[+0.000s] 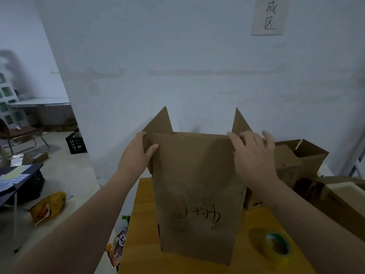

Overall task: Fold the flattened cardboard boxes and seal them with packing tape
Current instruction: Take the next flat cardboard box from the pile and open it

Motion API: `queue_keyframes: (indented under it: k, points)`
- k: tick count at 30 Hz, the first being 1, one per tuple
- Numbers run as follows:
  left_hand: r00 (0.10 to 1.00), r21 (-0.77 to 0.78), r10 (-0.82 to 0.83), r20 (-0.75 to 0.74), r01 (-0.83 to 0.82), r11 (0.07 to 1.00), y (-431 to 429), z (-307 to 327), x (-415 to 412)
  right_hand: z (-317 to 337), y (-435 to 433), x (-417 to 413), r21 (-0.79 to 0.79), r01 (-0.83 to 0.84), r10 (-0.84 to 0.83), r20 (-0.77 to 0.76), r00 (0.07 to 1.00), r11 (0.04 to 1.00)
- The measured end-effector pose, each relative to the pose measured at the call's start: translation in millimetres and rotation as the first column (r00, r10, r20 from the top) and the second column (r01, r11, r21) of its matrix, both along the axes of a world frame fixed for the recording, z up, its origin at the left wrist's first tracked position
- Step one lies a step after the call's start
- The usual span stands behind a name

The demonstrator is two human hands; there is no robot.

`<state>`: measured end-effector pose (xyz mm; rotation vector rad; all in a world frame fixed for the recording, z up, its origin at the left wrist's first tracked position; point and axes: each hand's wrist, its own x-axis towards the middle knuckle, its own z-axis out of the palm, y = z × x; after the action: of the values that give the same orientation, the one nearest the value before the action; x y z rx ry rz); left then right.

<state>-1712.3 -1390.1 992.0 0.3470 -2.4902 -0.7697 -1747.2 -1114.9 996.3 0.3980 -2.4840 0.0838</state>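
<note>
I see cardboard box (197,194) upright on counter (142,244); two flaps raised; ink scrawl on front | tape roll (277,246): green-cored, right of box

Wall sign (269,15) cut by top edge (cardboard box (195,175) scrawl illegible).

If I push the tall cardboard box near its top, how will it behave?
The cardboard box stands tall on a small base, so it would probably tip. Its top flaps stand unsealed, so the walls may flex. The left hand grips one edge, likely steadying it.
</note>
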Motion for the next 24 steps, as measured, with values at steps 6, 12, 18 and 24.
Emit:
queue_keyframes:
  k: [6, 12, 18, 24]
  points:
    - [0.992, -0.117, -0.075, -0.099, 0.063, 0.991, 7.3, -18.1, 2.9, -53.2, -63.9, -4.5, 0.156, -0.241, 0.208, 0.203, 0.957, 0.958]
    - [0.998, -0.186, -0.029, -0.061, 0.017, 0.982, 11.2, -26.0, 3.8, -68.4, -72.8, -7.8, 0.153, -0.270, 0.179, 0.441, 0.879, 0.951]
    - [0.938, -0.218, -0.345, 0.041, 0.345, 0.913, 35.1, -46.9, -6.6, -43.0, -53.3, 4.4, 0.085, -0.212, 0.226, -0.241, 0.944, 0.974]
    - [0.917, -0.482, -0.224, 0.330, 0.368, 0.795, 52.1, -86.6, -10.3, -36.4, -16.2, 6.7, -0.102, -0.007, -0.014, -0.209, 0.978, 0.995]
